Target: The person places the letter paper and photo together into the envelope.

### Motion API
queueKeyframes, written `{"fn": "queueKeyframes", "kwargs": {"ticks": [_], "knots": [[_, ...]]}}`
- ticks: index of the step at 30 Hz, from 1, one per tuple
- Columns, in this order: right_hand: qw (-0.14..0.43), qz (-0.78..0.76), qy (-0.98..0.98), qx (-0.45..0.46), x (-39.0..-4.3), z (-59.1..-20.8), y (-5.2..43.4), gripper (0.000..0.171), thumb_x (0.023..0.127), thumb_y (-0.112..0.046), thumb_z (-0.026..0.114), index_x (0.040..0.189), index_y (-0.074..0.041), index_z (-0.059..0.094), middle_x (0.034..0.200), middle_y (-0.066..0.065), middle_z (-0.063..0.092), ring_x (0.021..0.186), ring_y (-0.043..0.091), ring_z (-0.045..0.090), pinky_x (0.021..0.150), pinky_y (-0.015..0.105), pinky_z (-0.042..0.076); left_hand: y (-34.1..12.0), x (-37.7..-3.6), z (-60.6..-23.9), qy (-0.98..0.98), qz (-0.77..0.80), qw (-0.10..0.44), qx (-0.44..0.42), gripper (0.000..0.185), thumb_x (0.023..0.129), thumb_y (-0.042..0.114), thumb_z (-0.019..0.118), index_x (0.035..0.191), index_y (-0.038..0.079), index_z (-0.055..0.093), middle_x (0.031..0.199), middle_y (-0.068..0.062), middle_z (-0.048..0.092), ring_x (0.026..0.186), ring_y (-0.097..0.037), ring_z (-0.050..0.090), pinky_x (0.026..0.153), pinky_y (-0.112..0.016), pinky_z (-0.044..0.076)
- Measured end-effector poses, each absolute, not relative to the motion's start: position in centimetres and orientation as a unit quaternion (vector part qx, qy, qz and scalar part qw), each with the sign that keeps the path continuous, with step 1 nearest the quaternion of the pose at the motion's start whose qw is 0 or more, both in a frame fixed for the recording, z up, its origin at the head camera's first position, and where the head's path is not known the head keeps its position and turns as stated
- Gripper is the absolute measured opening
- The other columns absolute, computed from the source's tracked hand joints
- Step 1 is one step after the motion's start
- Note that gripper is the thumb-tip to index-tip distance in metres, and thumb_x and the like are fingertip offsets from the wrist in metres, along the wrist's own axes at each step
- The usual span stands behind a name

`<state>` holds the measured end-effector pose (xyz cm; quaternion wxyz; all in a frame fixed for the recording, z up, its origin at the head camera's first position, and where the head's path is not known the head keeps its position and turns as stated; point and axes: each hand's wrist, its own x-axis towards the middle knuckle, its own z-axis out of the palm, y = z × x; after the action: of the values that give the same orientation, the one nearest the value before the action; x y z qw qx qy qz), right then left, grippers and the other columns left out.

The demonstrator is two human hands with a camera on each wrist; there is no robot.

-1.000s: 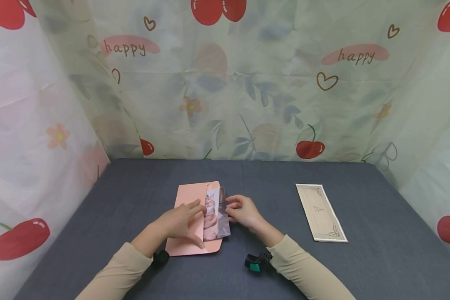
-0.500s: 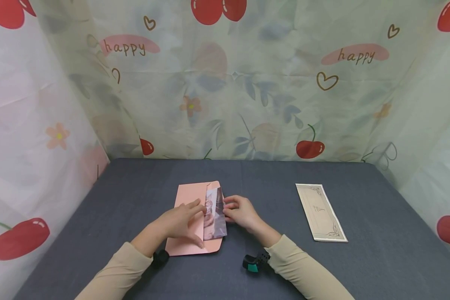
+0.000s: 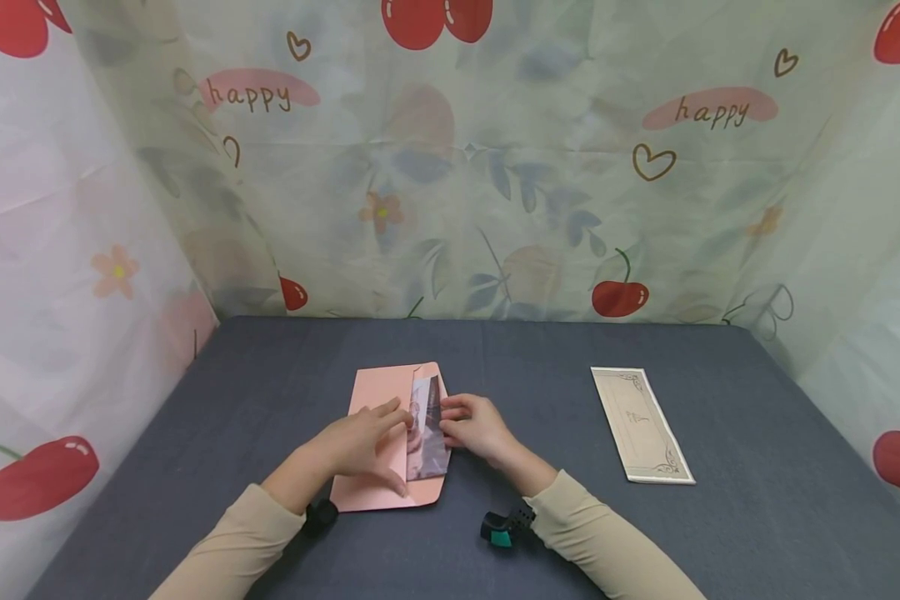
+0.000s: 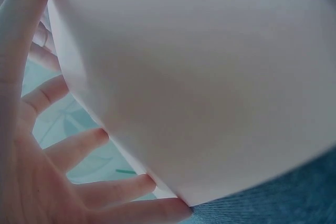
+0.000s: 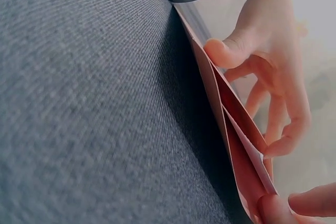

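A pink envelope lies on the grey table in the head view, its open side to the right. A cat photo sticks partly out of that opening. My left hand rests on the envelope with spread, fairly straight fingers. The envelope's pink face fills the left wrist view. My right hand pinches the photo's right edge. In the right wrist view the envelope is seen edge-on with its layers parted, the left hand above it and right fingertips at its mouth.
A cream card with ornate corners lies on the right side of the table. Curtains printed with cherries and "happy" close off the back and both sides. A black wrist device sits near my right sleeve.
My right hand has moved left and the photo has slid further into the envelope, so less of it shows. The left hand has stayed put.
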<state>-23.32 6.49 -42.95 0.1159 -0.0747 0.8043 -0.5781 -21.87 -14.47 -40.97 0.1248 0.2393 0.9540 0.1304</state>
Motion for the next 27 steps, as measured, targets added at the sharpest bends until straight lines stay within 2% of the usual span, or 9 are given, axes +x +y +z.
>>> {"fn": "queueKeyframes", "kwargs": {"ticks": [14, 27], "knots": [[0.138, -0.595, 0.788, -0.080, -23.2, -43.1, 5.8, 0.039, 0.087, 0.001, 0.059, 0.124, 0.007, 0.051, 0.113, 0.024, 0.061, 0.086, 0.021, 0.068, 0.070, 0.031, 0.057, -14.4, -21.8, -40.8, 0.957, 0.125, 0.127, 0.230, 0.093, 0.055, 0.067, 0.076, 0.133, 0.026, 0.045, 0.154, -0.009, 0.027, 0.131, -0.048, 0.037, 0.097, -0.060, 0.040], [0.145, -0.607, 0.774, -0.104, -23.2, -43.2, 5.4, 0.044, 0.087, 0.000, 0.059, 0.128, 0.007, 0.047, 0.119, 0.026, 0.057, 0.095, 0.026, 0.067, 0.073, 0.033, 0.057, -14.5, -21.9, -40.9, 0.953, 0.136, 0.125, 0.239, 0.088, 0.054, 0.067, 0.076, 0.128, 0.028, 0.047, 0.153, -0.011, 0.029, 0.129, -0.049, 0.039, 0.097, -0.059, 0.040]]}}
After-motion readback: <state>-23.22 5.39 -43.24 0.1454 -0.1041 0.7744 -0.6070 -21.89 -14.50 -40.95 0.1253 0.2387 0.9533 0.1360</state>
